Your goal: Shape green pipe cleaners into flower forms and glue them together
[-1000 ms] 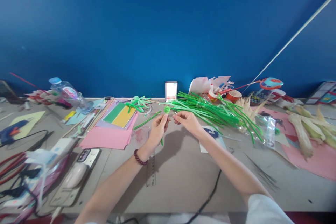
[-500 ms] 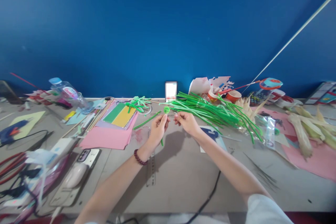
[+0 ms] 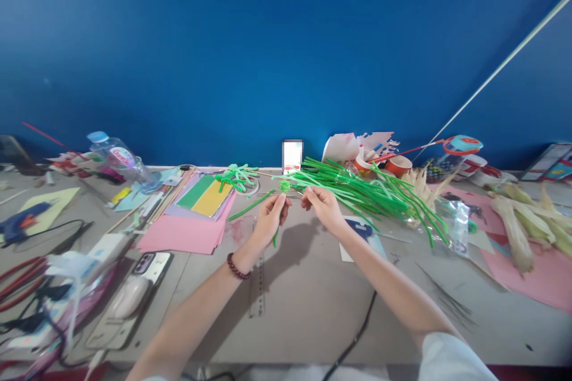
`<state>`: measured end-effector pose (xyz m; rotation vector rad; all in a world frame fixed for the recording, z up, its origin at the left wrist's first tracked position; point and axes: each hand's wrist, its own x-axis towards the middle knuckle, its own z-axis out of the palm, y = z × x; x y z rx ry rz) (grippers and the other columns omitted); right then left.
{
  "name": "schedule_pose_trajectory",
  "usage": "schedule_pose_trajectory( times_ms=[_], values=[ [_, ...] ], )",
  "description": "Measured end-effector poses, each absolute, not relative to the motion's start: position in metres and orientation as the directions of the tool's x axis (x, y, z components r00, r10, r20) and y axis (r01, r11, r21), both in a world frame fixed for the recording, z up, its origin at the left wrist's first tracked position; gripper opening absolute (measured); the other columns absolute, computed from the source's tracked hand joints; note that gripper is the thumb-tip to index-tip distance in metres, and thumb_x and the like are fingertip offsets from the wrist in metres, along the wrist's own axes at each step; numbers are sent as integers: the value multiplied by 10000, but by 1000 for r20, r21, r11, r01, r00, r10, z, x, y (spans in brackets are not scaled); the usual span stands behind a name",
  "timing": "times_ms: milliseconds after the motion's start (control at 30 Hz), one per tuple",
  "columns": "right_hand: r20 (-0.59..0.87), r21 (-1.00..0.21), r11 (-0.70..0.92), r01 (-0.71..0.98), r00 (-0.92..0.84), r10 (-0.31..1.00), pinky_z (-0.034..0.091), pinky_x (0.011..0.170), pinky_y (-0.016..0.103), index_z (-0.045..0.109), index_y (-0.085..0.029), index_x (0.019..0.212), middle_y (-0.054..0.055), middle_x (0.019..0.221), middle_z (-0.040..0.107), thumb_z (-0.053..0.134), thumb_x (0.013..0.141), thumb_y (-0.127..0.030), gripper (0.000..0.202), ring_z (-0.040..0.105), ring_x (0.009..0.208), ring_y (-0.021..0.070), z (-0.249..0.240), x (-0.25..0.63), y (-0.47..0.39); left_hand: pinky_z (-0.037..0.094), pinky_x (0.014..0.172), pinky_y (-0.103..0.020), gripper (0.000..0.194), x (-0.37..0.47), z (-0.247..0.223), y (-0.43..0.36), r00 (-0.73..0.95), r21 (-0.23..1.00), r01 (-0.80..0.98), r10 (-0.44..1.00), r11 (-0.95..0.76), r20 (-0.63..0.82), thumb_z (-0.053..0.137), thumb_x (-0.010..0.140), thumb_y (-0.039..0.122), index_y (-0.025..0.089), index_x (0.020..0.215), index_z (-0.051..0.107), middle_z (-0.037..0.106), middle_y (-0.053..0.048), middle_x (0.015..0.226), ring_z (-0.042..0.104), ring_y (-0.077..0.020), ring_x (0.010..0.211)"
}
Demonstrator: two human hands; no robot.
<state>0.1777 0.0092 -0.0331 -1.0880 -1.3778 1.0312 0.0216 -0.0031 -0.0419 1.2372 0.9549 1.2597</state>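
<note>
One coiled green pipe-cleaner piece (image 3: 285, 186), pinched between thumb and fingers of the left hand (image 3: 270, 218), with the round coil upright just above the fingertips. Below that same hand, a short green end (image 3: 275, 238) poking out, probably part of the same piece, though the join is hidden by the fingers. Just beside, apart from the coil, the right hand (image 3: 320, 207) with thumb and forefinger drawn close together; too small to tell whether clamped on a thin strand or on nothing.

Likely very light, fuzzy and soft outside, with a bendable wire core; not slippery, but easy to squash or unwind under a hard squeeze. Best to take hold low, right under the coil, and to press lightly around the rim, keeping clear of any sharp wire end.

Just beyond the hands, a loose green pipe cleaner (image 3: 251, 205) to the left and, to the right, a large heap of green pipe cleaners (image 3: 357, 187), partly in clear wrap. Behind, against the blue wall (image 3: 286, 59), an upright phone (image 3: 292, 156). Under the left wrist, with its dark red beaded bracelet (image 3: 238, 268), a clear ruler (image 3: 257, 292) flat on the grey table (image 3: 304, 315). Farther left, pink paper (image 3: 179, 235); far right, dried corn husks (image 3: 516, 235).
</note>
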Motion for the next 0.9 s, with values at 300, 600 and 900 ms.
schedule_pose_trajectory(
  times_ms=[300, 600, 900],
  values=[
    [281, -924, 317, 214, -180, 943, 458, 639, 280, 580, -189, 706, 15, 676, 626, 571, 827, -423, 263, 573, 641, 148, -34, 180, 8, 250, 430, -225, 343, 21, -44, -2, 102, 986, -127, 987, -112, 125, 542, 840, 503, 189, 709, 584, 390, 56, 494, 353, -79, 426],
    [272, -904, 295, 310, -116, 955, 414, 586, 268, 511, -205, 627, 8, 595, 610, 546, 833, -420, 300, 523, 552, 136, -37, 175, 7, 231, 429, -234, 357, 22, -47, -3, 74, 979, -159, 988, -124, 138, 552, 831, 518, 186, 710, 593, 401, 52, 501, 341, -80, 433],
    [194, -954, 224, 198, -160, 968, 474, 603, 300, 635, -177, 623, 63, 630, 666, 478, 828, -634, 525, 610, 600, 176, -33, 179, 10, 256, 418, -213, 370, 23, -40, -3, 129, 983, -179, 989, -48, 72, 570, 808, 538, 182, 709, 555, 388, 67, 482, 353, -70, 412]
  ],
)
